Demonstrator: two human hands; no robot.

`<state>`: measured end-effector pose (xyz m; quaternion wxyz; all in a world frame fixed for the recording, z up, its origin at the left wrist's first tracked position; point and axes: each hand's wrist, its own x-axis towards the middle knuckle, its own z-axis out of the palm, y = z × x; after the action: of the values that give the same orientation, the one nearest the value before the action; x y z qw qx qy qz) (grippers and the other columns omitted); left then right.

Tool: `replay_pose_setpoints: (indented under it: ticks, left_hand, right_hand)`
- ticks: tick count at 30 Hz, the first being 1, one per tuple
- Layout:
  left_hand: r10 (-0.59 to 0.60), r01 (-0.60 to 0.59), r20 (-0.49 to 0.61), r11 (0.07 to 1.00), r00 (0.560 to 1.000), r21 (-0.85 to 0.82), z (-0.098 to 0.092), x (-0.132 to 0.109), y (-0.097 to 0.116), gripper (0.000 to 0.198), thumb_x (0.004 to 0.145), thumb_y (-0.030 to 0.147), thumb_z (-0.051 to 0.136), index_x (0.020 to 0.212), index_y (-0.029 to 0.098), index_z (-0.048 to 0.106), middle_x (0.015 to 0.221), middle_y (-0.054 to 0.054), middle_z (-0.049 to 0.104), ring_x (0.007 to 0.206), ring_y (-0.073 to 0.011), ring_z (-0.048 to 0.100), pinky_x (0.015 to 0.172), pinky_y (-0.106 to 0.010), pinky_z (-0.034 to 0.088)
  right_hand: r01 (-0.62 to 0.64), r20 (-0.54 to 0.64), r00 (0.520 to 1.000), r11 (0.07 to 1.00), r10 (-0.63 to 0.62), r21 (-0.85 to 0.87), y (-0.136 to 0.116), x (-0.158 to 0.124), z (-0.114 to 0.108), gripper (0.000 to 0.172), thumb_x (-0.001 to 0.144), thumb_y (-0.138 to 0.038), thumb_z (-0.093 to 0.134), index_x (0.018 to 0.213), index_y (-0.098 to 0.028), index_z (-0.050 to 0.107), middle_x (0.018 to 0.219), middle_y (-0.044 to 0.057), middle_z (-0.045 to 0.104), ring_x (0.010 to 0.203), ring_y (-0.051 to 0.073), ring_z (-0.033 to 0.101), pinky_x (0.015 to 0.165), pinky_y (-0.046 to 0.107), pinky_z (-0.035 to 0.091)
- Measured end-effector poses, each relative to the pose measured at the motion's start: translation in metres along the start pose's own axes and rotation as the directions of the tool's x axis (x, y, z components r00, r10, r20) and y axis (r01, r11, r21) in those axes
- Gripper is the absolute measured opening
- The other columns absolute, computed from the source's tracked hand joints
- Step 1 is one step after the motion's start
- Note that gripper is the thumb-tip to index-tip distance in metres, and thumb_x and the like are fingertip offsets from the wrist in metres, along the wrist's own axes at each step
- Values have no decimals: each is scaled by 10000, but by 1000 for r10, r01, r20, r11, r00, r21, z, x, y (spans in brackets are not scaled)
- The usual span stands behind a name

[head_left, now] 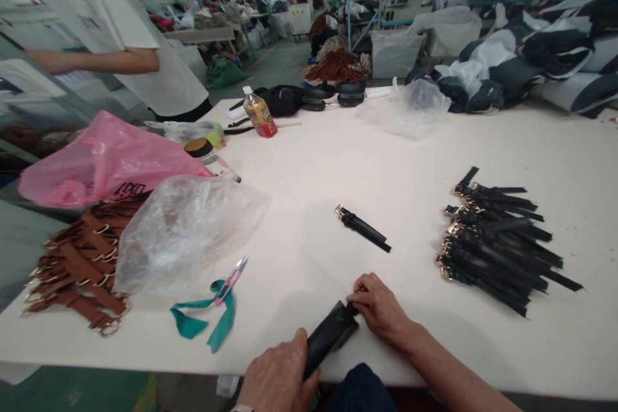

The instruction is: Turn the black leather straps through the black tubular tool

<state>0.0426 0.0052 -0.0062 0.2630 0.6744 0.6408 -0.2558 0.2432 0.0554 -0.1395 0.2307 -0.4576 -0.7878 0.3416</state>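
My left hand (pixel 280 373) is wrapped round a flat, dark leather piece (pixel 329 335) at the table's front edge. At the far end of this piece, my right hand (pixel 374 302) pinches a short black strap end (pixel 351 309); its buckle, if any, is hidden by the fingers. Just beyond the hands lies a single black buckled strap (pixel 363 228) with a gold-coloured buckle. To the right is a pile of similar black straps (pixel 502 244), their buckles facing left.
Brown straps with metal rings (pixel 87 257) lie at the left, beside a clear plastic bag (pixel 188 232) and a pink bag (pixel 111 161). Pink-handled thread snips (pixel 230 282) rest on a teal ribbon (pixel 222 322). A drink bottle (pixel 259 112) stands behind. A person (pixel 120 32) stands at the back left.
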Motion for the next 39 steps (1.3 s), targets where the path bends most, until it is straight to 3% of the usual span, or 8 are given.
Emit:
replay_pose_setpoints:
  ticks: [6, 11, 16, 21, 25, 29, 33, 39]
  left_hand:
    - [19, -20, -57, 1000, 998, -11, 0, 5, 5, 330, 803, 287, 434, 1090, 158, 534, 961, -122, 655, 926, -322, 608, 791, -444, 470]
    - [-21, 16, -55, 997, 998, -75, 6, 1, -3, 317, 830, 306, 423, 1096, 161, 516, 966, -123, 659, 934, -313, 612, 812, -449, 472]
    - [-11, 11, -25, 1000, 1000, -28, 4, -2, -4, 409, 821, 301, 440, 1192, 137, 488, 1024, -136, 645, 974, -329, 595, 837, -468, 459]
    - [-2, -6, -92, 995, 996, -95, 12, 8, 0, 305, 818, 319, 445, 1068, 167, 533, 940, -115, 661, 915, -316, 612, 787, -434, 464]
    - [-64, 36, -132, 978, 989, -206, 19, 15, -9, 338, 849, 364, 429, 1102, 153, 504, 971, -124, 654, 942, -283, 609, 787, -374, 450]
    - [-123, 94, -142, 977, 982, -194, 12, 10, -25, 354, 868, 382, 413, 1123, 150, 496, 968, -122, 654, 935, -282, 610, 765, -358, 442]
    - [-72, 57, -102, 988, 992, -143, 9, -1, -30, 372, 850, 380, 435, 1150, 172, 505, 970, -110, 653, 938, -291, 605, 791, -386, 444]
    - [-7, -3, -98, 994, 995, -106, 17, 9, -12, 423, 826, 373, 446, 1180, 150, 505, 1003, -124, 646, 972, -301, 591, 823, -404, 445]
  right_hand:
    - [-29, -94, 995, 995, 38, 93, 7, 1, 4, 188, 784, -94, 563, 844, -225, 683, 891, 44, 573, 886, 191, 495, 781, 338, 424]
    - [-15, -89, 996, 992, 26, 127, 6, -1, 3, 155, 802, -117, 561, 830, -220, 673, 874, 40, 581, 867, 184, 506, 782, 336, 428]
    - [-25, -106, 994, 991, 39, 130, 6, -2, 4, 130, 819, -149, 558, 822, -217, 669, 866, 41, 590, 858, 183, 514, 780, 334, 432]
    - [-32, -109, 993, 990, 47, 134, 6, 1, -1, 129, 818, -148, 559, 821, -217, 667, 858, 35, 596, 850, 177, 523, 779, 327, 432]
    - [-28, -103, 994, 990, 42, 138, 6, 0, 0, 143, 825, -149, 545, 845, -217, 668, 870, 43, 602, 854, 181, 530, 778, 334, 438]
    - [-39, -118, 991, 987, 58, 155, 5, -3, 4, 158, 812, -130, 550, 862, -220, 670, 899, 45, 611, 878, 186, 536, 791, 336, 443]
    - [-65, -138, 987, 984, 88, 166, 2, -2, 4, 150, 798, -115, 563, 833, -214, 670, 887, 42, 616, 877, 184, 539, 800, 331, 440]
    - [-73, -129, 987, 985, 94, 159, 0, 0, -1, 155, 797, -114, 559, 830, -218, 669, 879, 34, 619, 866, 178, 542, 799, 329, 439]
